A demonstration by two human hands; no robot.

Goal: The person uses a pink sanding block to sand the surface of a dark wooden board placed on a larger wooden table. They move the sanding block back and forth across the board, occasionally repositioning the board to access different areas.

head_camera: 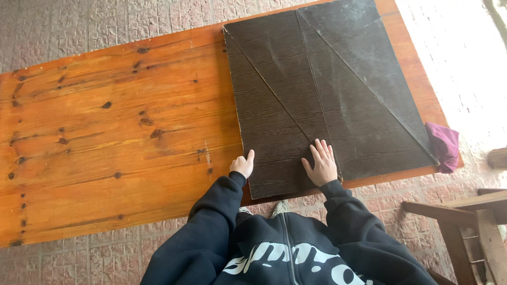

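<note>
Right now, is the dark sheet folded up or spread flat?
Spread flat: the dark sheet lies open on the table, crease lines showing, left hand and right hand on its near edge.

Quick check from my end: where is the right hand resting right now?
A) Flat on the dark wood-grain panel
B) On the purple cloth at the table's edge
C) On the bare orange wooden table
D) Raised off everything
A: the right hand lies palm down, fingers spread, on the dark wood-grain panel, near its front edge.

Probably an outdoor patio: brick paving [63,21], wooden table [105,137]
</note>
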